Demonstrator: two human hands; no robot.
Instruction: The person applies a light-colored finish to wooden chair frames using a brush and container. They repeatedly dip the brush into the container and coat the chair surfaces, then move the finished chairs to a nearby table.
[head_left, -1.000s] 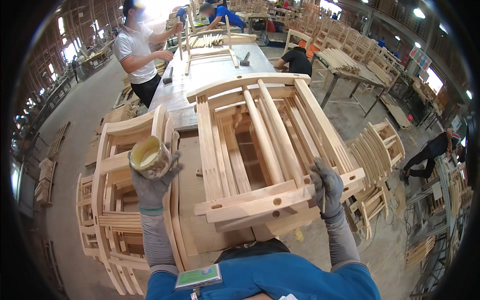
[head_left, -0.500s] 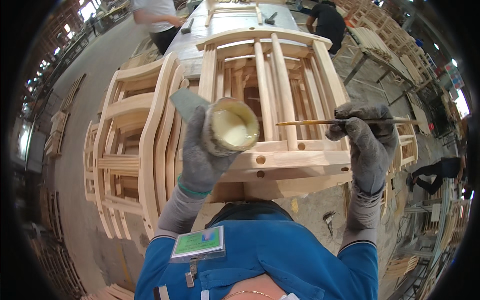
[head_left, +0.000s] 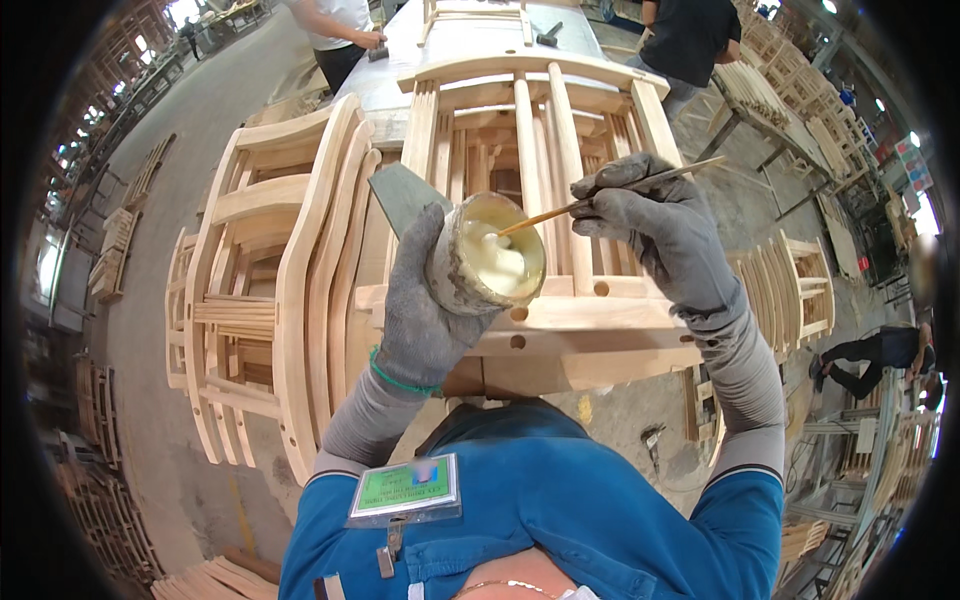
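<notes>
- At the centre of the frame, a gloved left hand point(head_left: 415, 325) grasps a stained round pot point(head_left: 449, 268), wrapped around its side and base. The pot's mouth tips up toward the camera, seemingly so that its contents stay within easy reach of the other hand.
- Inside the pot is a thick, pale cream paste point(head_left: 505, 268), clumped toward the middle.
- Right of centre, the gloved right hand point(head_left: 655, 230) pinches a thin stick point(head_left: 547, 217) between thumb and fingers, much like a pen, a hold that likely gives fine control. The stick slants down leftward, its tip at the paste; its back end juts past the hand.
- A flat grey-green blade point(head_left: 407, 197) pokes out above the left hand, beside the pot. How it is gripped is hidden; perhaps it is tucked there to keep it handy.
- Behind both hands, a pale wooden frame point(head_left: 610, 316) with round holes in its near rail lies on others, probably stacked to save room.
- At left, curved chair backs point(head_left: 262, 197) stand nested closely together.
- At upper centre, beyond the frames, a silvery worktop point(head_left: 400, 72) carries a dark mallet point(head_left: 548, 36).
</notes>
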